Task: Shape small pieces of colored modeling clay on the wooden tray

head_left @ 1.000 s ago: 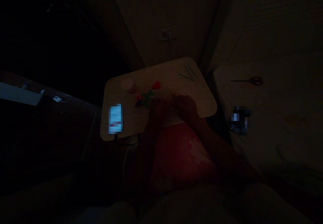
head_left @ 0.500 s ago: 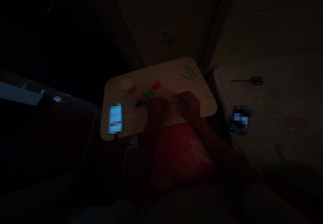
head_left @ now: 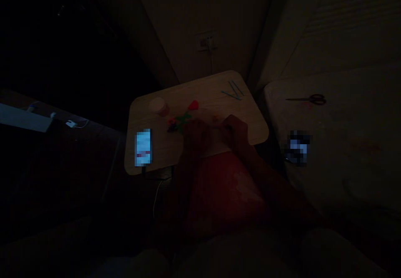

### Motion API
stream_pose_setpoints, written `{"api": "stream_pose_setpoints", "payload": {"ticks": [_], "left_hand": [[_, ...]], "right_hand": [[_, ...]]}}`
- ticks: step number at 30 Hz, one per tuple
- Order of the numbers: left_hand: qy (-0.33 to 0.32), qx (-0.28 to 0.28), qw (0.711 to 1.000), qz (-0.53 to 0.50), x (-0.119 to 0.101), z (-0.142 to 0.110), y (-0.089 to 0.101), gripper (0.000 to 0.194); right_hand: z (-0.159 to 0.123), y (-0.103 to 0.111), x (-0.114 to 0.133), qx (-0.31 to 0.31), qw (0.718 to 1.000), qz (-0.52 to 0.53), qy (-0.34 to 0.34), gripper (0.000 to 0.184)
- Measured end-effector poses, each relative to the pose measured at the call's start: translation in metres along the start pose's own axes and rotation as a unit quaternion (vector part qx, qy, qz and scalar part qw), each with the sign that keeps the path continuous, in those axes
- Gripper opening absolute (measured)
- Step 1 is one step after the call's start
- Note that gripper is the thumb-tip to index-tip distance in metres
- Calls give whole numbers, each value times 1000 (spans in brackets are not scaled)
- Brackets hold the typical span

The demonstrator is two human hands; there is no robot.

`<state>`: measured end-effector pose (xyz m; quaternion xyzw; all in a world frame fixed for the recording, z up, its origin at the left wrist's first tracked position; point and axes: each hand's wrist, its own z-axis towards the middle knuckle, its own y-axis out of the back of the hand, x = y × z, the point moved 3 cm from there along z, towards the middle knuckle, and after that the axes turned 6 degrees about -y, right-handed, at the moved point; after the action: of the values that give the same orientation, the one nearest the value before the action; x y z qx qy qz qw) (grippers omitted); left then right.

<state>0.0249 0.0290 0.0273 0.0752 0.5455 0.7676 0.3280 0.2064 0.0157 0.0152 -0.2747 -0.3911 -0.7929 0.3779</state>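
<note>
The room is very dark. My left hand [head_left: 196, 135] and my right hand [head_left: 236, 132] rest close together on a small light wooden table [head_left: 163, 161], fingers curled toward each other over something small I cannot make out. Just left of my left hand lies a green and red craft piece [head_left: 183, 119] with a red bit [head_left: 193, 105] above it. A small orange scrap [head_left: 215, 119] sits between the hands' far side.
A lit phone [head_left: 143, 147] lies at the table's left front. A small round cup [head_left: 158, 105] stands at the back left, thin green sticks [head_left: 233, 91] at the back right. Scissors [head_left: 308, 99] and a dark device [head_left: 297, 147] lie on the bed to the right.
Both hands stayed at the same spot on the table, shifting only slightly; the right hand drew a little nearer the left.
</note>
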Motion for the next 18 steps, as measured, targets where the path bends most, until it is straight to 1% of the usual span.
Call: {"api": "stream_pose_setpoints", "payload": {"ticks": [4, 9, 13, 18], "left_hand": [[-5, -45, 999, -18, 1, -2, 2, 20], [-5, -82, 996, -42, 0, -4, 6, 25], [-12, -98, 994, -42, 0, -6, 8, 25], [-9, -99, 994, -46, -1, -6, 9, 24]], "right_hand": [[0, -1, 1, 25, 999, -20, 1, 39], [0, -2, 1, 15, 1000, -21, -6, 29], [1, -3, 1, 17, 1000, 5, -5, 20], [1, 1, 0, 18, 999, 30, -7, 25]]}}
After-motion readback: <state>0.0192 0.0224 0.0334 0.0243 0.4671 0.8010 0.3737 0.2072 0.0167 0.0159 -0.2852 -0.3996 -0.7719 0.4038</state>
